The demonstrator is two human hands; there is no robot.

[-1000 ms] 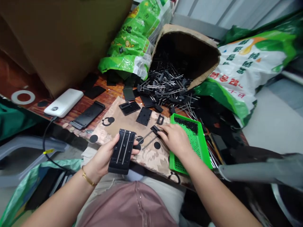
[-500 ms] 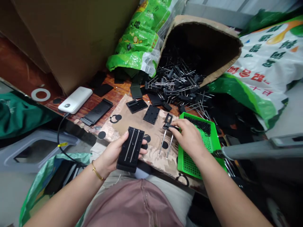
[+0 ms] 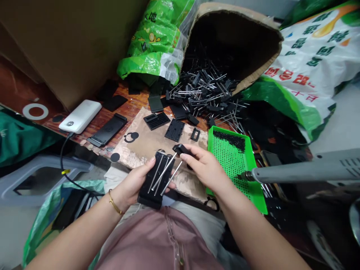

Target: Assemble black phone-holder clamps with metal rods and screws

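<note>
My left hand (image 3: pixel 135 182) is wrapped round a black plastic housing (image 3: pixel 146 187), tilted, with two thin metal rods lying along its inside. In my right hand (image 3: pixel 204 163), thumb and fingers pinch the black end piece of a two-rod metal bracket (image 3: pixel 182 150). Its two rods slant down to the left across the housing's open face; whether their tips touch it I cannot tell. Beyond my hands, a black ribbed plate (image 3: pixel 156 120), a black flat plate (image 3: pixel 174 129) and a small black frame (image 3: pixel 195 134) lie on the worn cardboard mat (image 3: pixel 135 152).
A green perforated tray (image 3: pixel 225 159) with small black pieces stands at the right, a grey powered screwdriver (image 3: pixel 281 173) pointing over it. Many rod brackets (image 3: pixel 205 92) spill from a cardboard box (image 3: pixel 260 71). A white power bank (image 3: pixel 80 116) and a black tray-like part (image 3: pixel 109 130) lie left.
My right hand has carried the two-rod bracket left from beside the green tray to over the housing. My left hand keeps its hold. The view has shifted slightly.
</note>
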